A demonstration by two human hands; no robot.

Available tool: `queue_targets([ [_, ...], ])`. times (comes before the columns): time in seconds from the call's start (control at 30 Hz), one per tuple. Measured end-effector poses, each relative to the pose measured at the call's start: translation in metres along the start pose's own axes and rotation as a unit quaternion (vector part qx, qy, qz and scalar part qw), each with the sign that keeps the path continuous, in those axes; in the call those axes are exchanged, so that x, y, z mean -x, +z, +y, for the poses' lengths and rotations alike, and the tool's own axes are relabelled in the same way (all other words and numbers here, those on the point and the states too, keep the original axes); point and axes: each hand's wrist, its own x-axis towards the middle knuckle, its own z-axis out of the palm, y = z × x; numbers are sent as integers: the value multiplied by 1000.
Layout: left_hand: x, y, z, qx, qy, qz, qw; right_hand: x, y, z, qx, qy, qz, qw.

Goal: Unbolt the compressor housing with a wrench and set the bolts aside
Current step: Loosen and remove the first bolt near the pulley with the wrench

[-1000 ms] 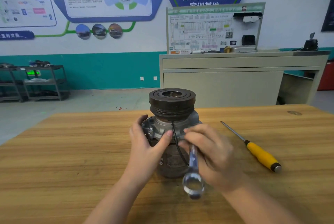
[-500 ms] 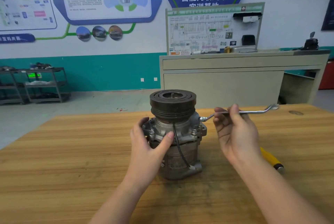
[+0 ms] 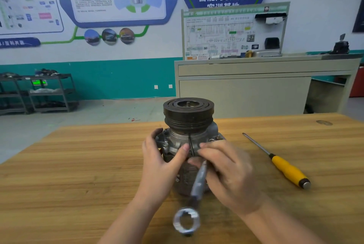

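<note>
A dark metal shelving cart [image 3: 49, 92] stands against the teal-and-white wall at far left, beyond the wooden worktop [image 3: 69, 174]. At the middle of the worktop the compressor [image 3: 189, 137] stands upright on its end, its black grooved pulley [image 3: 188, 113] on top and the grey cast housing below. The left hand [image 3: 163, 163] wraps the housing's left side, fingers behind the flange and thumb pressed across the front beside a thin black wire [image 3: 191, 145] that runs down the casting. A bolt head [image 3: 165, 144] shows on the flange just by those fingers. The right hand [image 3: 226, 172], blurred by motion, grips the upper shank of a steel wrench [image 3: 197, 188] against the housing's front; the head at the bolt is hidden under the fingers, while the free ring end [image 3: 186, 222] points toward the camera. To the right, well apart from the compressor, a yellow-handled screwdriver [image 3: 283, 167] lies on the worktop, tip pointing away. Behind it a beige cabinet [image 3: 256, 86] carries a wiring-diagram board [image 3: 234, 31].
</note>
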Motion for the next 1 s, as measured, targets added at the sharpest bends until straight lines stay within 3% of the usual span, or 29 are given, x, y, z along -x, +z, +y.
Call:
queue_targets([
  [0.07,1,0,2,5,-1,-4,1000,0,5,-4,-57,106,90,989],
  [0.1,1,-1,3,8,-3,-7,1000,-2,6,-5,-131,195,162,958],
  [0.17,2,-2,4,17,-9,-13,1000,-11,4,1,-287,364,284,840],
  [0.27,2,-2,7,19,-13,-18,1000,-27,-6,27,-442,560,263,650],
  [0.33,3,-1,8,19,-14,-18,1000,-31,-10,37,-486,605,235,586],
  [0.37,3,-1,8,19,-14,-18,1000,-30,-10,39,-494,597,246,582],
  [0.43,2,-2,8,22,-14,-17,1000,-30,-11,37,-469,559,279,625],
  [0.57,2,-2,7,27,-10,-20,999,-27,-11,23,-329,439,248,798],
  [0.7,2,-1,5,24,-9,-14,1000,-22,-10,6,-267,313,196,890],
  [0.8,2,-1,6,20,-6,-12,1000,-14,-10,3,-180,163,84,966],
  [0.9,2,-2,6,13,-5,-14,1000,-2,-4,3,-61,25,11,998],
  [0.93,2,-1,7,13,-3,-11,1000,0,-1,2,-43,19,18,999],
  [1.0,2,-1,7,16,-2,-7,1000,4,6,-4,-89,95,90,987],
])
